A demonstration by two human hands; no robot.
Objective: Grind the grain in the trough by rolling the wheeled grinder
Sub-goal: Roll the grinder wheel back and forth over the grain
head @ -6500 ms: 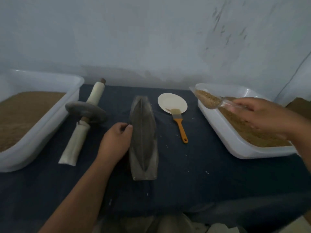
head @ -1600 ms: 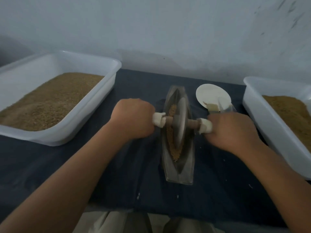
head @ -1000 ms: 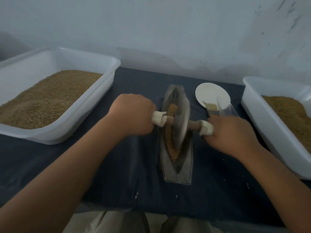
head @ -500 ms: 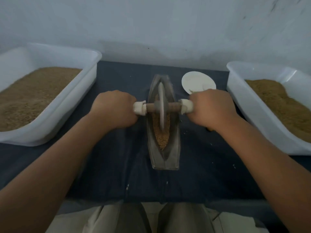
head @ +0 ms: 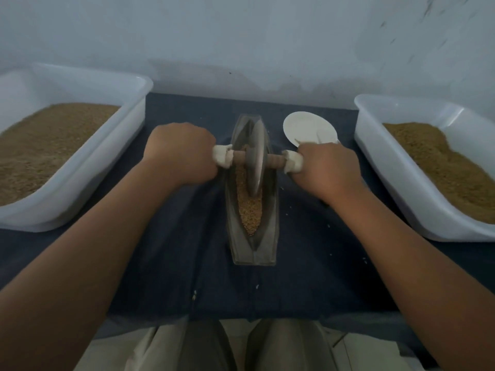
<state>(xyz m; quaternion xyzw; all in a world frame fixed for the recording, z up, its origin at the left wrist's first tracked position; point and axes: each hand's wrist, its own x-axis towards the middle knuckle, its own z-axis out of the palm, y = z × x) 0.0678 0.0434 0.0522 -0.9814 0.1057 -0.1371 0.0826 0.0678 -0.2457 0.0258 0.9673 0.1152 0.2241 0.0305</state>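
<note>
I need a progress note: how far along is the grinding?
Done: grain sits in the trough, the wheeled grinder standing in it. In hand: left hand and right hand grip its handles. Left: the grain looks mostly whole, so most grinding likely remains.

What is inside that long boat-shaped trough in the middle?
Brown grain lies along the groove of the trough, and the grey grinding wheel stands in it. Whatever lies directly beneath the wheel, and the groove's far end behind it, are covered.
</note>
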